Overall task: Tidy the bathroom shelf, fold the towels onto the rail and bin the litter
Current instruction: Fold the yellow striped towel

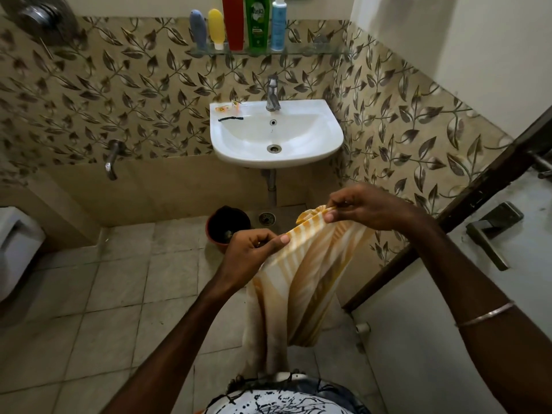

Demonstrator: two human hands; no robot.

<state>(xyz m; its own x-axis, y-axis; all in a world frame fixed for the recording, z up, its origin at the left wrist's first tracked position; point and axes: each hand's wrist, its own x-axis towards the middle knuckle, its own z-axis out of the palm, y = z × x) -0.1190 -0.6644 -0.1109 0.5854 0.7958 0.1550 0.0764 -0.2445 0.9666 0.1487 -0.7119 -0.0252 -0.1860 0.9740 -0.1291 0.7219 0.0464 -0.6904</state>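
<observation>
Two hands hold one towel (301,273) in mid-air at about 5 o'clock from the sink (276,132). The towel, striped yellow and white, hangs in loose folds from its upper edge down toward the person's waist at 6 o'clock. The sink, white and fixed to the leaf-patterned wall, sits at 12 o'clock with a tap (272,94) at its back rim. A glass shelf (310,50) runs above it, carrying five bottles in a row: grey (198,29), yellow (216,27), red (232,20), green (257,23) and blue (279,25). A bin (222,224), dark inside with a reddish rim, stands on the floor below the sink, just beyond the left hand. The right hand (367,209) pinches the towel's top corner between thumb and curled fingers, at 3 o'clock from the bin. The left hand (254,249) pinches the same edge lower, thumb on top. A wrapper (228,107) lies on the sink's left rear corner, with a thin black item (230,118) just in front of it.
</observation>
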